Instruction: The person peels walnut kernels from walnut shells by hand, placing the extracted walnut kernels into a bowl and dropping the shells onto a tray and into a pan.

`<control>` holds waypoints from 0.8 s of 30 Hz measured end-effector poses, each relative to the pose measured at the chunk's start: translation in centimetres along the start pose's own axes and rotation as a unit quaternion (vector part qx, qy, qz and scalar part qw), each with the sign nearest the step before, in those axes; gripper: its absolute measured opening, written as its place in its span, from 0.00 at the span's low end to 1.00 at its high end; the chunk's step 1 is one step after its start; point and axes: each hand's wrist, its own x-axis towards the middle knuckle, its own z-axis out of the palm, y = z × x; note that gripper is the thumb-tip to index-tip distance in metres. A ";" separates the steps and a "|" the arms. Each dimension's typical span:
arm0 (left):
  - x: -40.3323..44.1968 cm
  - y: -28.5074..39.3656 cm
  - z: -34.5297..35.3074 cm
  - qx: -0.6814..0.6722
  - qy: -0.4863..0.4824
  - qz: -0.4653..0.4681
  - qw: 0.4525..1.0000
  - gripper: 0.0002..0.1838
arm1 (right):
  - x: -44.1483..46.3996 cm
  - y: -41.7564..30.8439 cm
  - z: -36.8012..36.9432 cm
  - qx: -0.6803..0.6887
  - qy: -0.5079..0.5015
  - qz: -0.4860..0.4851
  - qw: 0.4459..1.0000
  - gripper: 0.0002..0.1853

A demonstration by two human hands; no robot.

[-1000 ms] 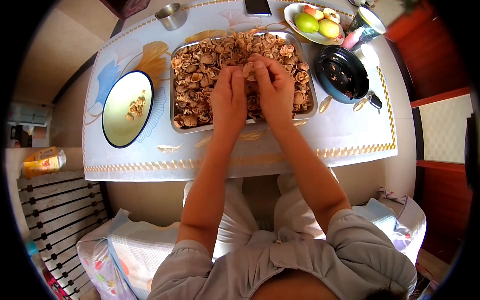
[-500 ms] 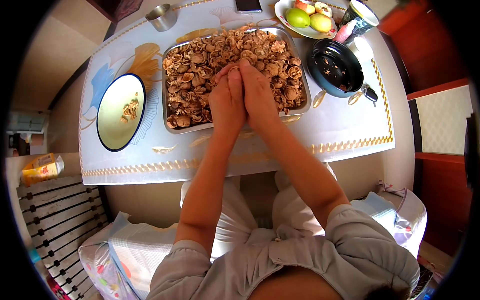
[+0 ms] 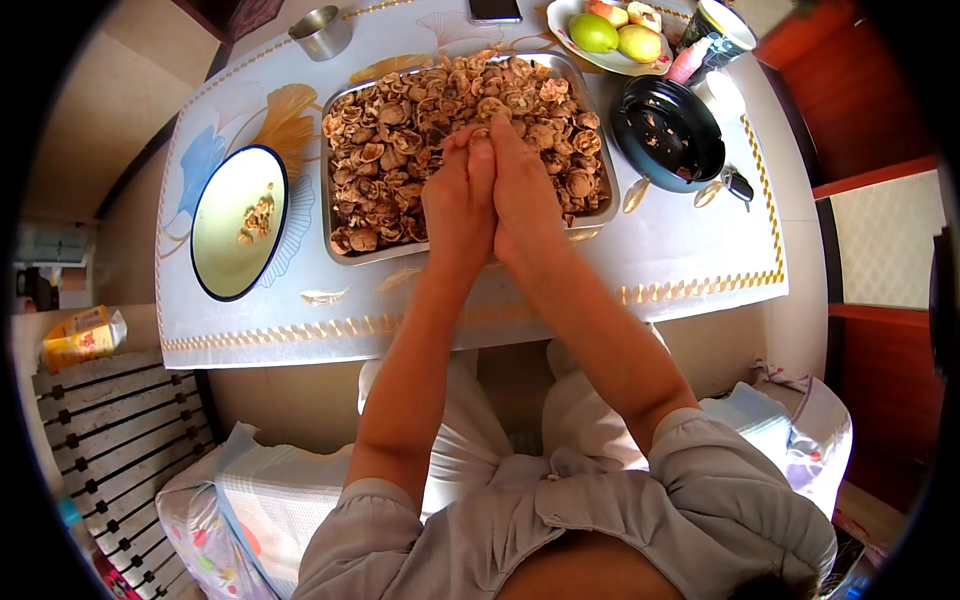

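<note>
A metal tray (image 3: 335,252) heaped with brown walnuts and cracked walnut shells (image 3: 385,130) lies on the table. Over the front middle of the heap, my left hand (image 3: 460,200) and my right hand (image 3: 523,195) are pressed together, closed around something small. A bit of brown shell shows at the fingertips; most of what they hold is hidden between the palms. To the left, a pale bowl with a dark blue rim (image 3: 215,240) holds a small pile of walnut pieces (image 3: 258,218).
Behind the tray are a metal cup (image 3: 322,34) and a phone (image 3: 495,10). On the right stand a plate of fruit (image 3: 570,40), a patterned cup (image 3: 722,35), a pink bottle (image 3: 688,62), a black bowl (image 3: 668,135) with scraps and a key (image 3: 738,185).
My hands were a little apart at the fingertips and have come together, palm to palm. The table and everything on it have shifted slightly left in view.
</note>
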 end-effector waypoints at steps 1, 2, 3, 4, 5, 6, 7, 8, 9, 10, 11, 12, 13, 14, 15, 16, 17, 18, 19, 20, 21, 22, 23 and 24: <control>0.1 0.0 -0.3 -0.048 -0.014 -0.053 0.997 0.22 | -0.1 -0.3 0.0 -0.005 -0.011 0.014 1.000 0.19; 0.4 0.0 -0.6 -0.094 -0.029 -0.105 0.990 0.22 | -0.2 -0.8 0.1 -0.009 -0.024 0.027 0.999 0.19; 0.5 0.0 -1.1 -0.140 -0.043 -0.156 0.977 0.23 | -0.3 -1.1 0.1 -0.013 -0.035 0.041 0.998 0.18; 0.7 0.0 -1.5 -0.185 -0.058 -0.208 0.959 0.23 | -0.3 -1.4 -0.1 -0.028 -0.053 0.052 0.997 0.18; 0.8 0.1 -1.7 -0.230 -0.071 -0.259 0.935 0.23 | -0.2 -1.7 -0.4 -0.043 -0.070 0.062 0.995 0.18; 0.9 0.3 -1.7 -0.223 -0.076 -0.259 0.937 0.24 | -0.1 -1.9 -0.5 -0.058 -0.087 0.073 0.992 0.18; 1.0 0.6 -1.8 -0.216 -0.081 -0.260 0.938 0.25 | 0.1 -1.7 -0.6 -0.067 -0.073 0.068 0.993 0.18; 1.1 0.8 -2.0 -0.209 -0.085 -0.261 0.939 0.25 | 0.3 -1.2 -0.8 -0.076 -0.058 0.064 0.993 0.18; 1.2 1.1 -2.1 -0.242 -0.072 -0.272 0.929 0.25 | 0.5 -0.8 -1.0 -0.085 -0.045 0.059 0.994 0.18; 1.2 1.3 -2.1 -0.275 -0.060 -0.282 0.917 0.25 | 0.8 -0.5 -1.2 -0.072 -0.049 0.064 0.994 0.17; 1.3 1.4 -2.1 -0.308 -0.047 -0.290 0.905 0.26 | 1.2 -0.3 -1.6 -0.060 -0.053 0.067 0.995 0.16; 1.2 1.3 -2.2 -0.279 -0.071 -0.276 0.917 0.25 | 1.2 -0.4 -1.6 -0.047 -0.056 0.070 0.995 0.15; 1.1 1.1 -2.2 -0.250 -0.095 -0.261 0.928 0.25 | 1.1 -0.5 -1.4 -0.045 -0.038 0.061 0.996 0.15; 1.0 1.0 -2.3 -0.220 -0.119 -0.246 0.936 0.25 | 0.8 -0.6 -1.1 -0.044 -0.020 0.052 0.998 0.15; 1.0 1.1 -2.3 -0.235 -0.133 -0.253 0.929 0.25 | 0.7 -0.8 -0.9 -0.042 -0.001 0.042 0.998 0.17; 1.0 1.2 -2.2 -0.249 -0.147 -0.260 0.921 0.25 | 0.7 -0.7 -1.1 -0.066 -0.002 0.031 0.997 0.16; 1.0 1.2 -2.1 -0.263 -0.161 -0.266 0.913 0.24 | 0.8 -0.5 -1.5 -0.090 -0.003 0.020 0.996 0.16; 0.9 1.0 -1.8 -0.277 -0.144 -0.256 0.915 0.24 | 0.8 -0.6 -1.6 -0.113 -0.004 0.008 0.994 0.15; 0.8 0.7 -1.3 -0.290 -0.127 -0.245 0.916 0.23 | 0.9 -0.6 -1.5 -0.087 0.017 0.018 0.996 0.15; 0.8 0.4 -1.1 -0.303 -0.109 -0.234 0.917 0.22 | 1.0 -0.7 -1.1 -0.061 0.037 0.027 0.997 0.15; 0.9 0.5 -1.2 -0.296 -0.108 -0.237 0.919 0.22 | 1.1 -0.8 -0.9 -0.035 0.058 0.037 0.997 0.15; 0.9 0.8 -1.4 -0.289 -0.106 -0.239 0.921 0.22 | 1.5 -0.5 -1.4 -0.045 0.035 0.023 0.998 0.13; 1.0 1.0 -1.6 -0.282 -0.105 -0.242 0.923 0.22 | 2.0 0.1 -2.3 -0.056 0.012 0.009 0.998 0.12; 1.2 1.1 -1.8 -0.287 -0.112 -0.243 0.920 0.22 | 2.1 0.1 -2.5 -0.065 -0.010 -0.006 0.998 0.12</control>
